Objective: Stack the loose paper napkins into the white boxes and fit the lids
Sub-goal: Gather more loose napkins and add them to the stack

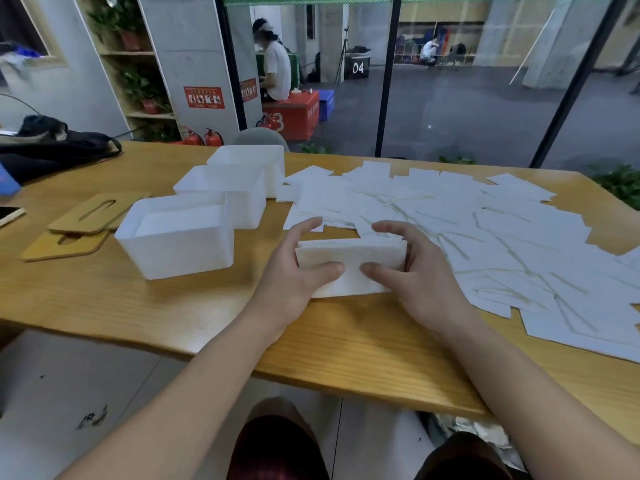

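Note:
A thick stack of white napkins point(349, 259) sits on the wooden table point(173, 306) in front of me. My left hand point(294, 268) grips its left end, thumb on the near face. My right hand point(412, 268) grips its right end the same way. Loose napkins point(485, 230) lie spread over the right half of the table. Three white boxes stand in a diagonal row at the left: the nearest box point(176, 237) holds napkins, the middle box point(225, 194) and far box point(249, 164) stand behind it. Two wooden slotted lids point(86, 220) lie left of the boxes.
A black bag point(52, 143) rests at the table's far left, with a phone point(10, 214) near the left edge. A grey chair back point(259, 136) shows behind the far box. Glass panels and a seated person are beyond the table.

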`<state>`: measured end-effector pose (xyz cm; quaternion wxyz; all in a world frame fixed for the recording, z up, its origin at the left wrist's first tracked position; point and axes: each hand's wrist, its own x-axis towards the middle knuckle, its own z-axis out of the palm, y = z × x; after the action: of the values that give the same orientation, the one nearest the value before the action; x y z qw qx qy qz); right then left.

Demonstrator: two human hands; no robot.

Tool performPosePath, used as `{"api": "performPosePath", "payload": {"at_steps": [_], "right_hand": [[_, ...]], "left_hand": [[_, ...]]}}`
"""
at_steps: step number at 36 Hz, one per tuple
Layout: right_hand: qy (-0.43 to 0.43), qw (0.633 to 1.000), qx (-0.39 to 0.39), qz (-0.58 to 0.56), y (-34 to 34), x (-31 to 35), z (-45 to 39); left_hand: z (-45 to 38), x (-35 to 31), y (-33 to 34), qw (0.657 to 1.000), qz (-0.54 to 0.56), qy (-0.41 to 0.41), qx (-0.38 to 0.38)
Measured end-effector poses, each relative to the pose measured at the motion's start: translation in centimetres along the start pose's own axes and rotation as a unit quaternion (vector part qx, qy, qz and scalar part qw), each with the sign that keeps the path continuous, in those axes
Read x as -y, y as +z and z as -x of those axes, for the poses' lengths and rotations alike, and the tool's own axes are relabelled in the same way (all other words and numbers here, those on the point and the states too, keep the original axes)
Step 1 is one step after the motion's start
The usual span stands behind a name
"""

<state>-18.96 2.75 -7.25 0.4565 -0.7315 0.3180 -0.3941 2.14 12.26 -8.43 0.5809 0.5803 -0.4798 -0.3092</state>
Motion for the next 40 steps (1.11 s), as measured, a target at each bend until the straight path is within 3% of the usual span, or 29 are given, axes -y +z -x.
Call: {"api": "performPosePath", "payload": {"at_steps": [3,9,17,23,32,40], "right_hand": [[0.024,0.999,-0.010,0.018,0.6,-0.1,1.0],[0.033,0.999,-0.021,-0.004,0.8,0.2,1.7],[0.041,0.998,-0.003,-0.053,0.2,0.1,1.4],[0.031,0.999,0.027,-0.014,0.8,0.5,1.5],[0.044,0.999,-0.010,-0.010,1.0,0.2,1.4],[0.043,0.999,-0.018,0.009,1.8,1.0,1.3]], "left_hand": [[0.8,0.3,1.0,0.996,-0.078,0.037,-0.030],[1.6,0.2,1.8,0.996,0.023,-0.009,-0.082],[1.7,0.0,2.5,0.995,0.030,-0.003,-0.098],[2.3,-0.7,3.1,0.997,-0.002,0.003,-0.083],[2.1,-0.6,2.4,0.993,0.036,-0.020,-0.106],[2.7,-0.5,3.1,0.995,-0.015,0.038,-0.096]]}}
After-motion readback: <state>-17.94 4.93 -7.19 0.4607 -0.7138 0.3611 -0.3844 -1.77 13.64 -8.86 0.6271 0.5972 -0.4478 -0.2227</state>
